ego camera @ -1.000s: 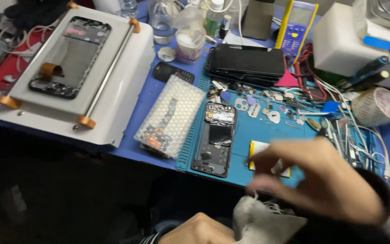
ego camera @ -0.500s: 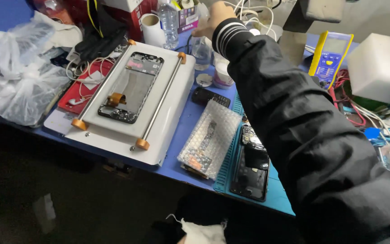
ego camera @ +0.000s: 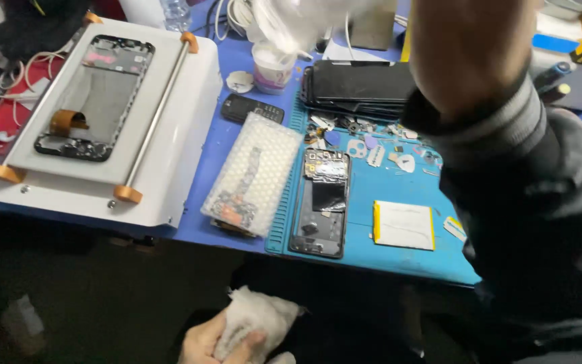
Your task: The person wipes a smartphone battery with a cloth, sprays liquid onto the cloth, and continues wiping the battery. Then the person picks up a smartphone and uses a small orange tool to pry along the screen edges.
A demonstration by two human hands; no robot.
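My left hand (ego camera: pixel 220 340) is low at the bottom edge, below the table, closed around a crumpled white cloth (ego camera: pixel 257 317). My right hand (ego camera: pixel 466 54) is raised close to the camera at the top, in a dark sleeve with a striped cuff. It seems to grip a blurred white sheet (ego camera: pixel 304 20) that hangs over the back of the table. Under it on the blue work mat (ego camera: pixel 372 256) lie an opened phone (ego camera: pixel 321 202) with its back off and a flat white-and-yellow battery (ego camera: pixel 403 224).
A white flat-bed machine (ego camera: pixel 170 168) at left carries a bare phone frame (ego camera: pixel 92 94). A bubble-wrapped part (ego camera: pixel 254 172) lies next to the mat. Behind are a black keypad phone (ego camera: pixel 252 108), a white cup (ego camera: pixel 272 67), stacked black screens (ego camera: pixel 358 84) and small loose parts (ego camera: pixel 378 148).
My right arm, stretched to the far back of the table half a second ago, has come back toward me with something white. The view has swung right. My left hand keeps the cloth.
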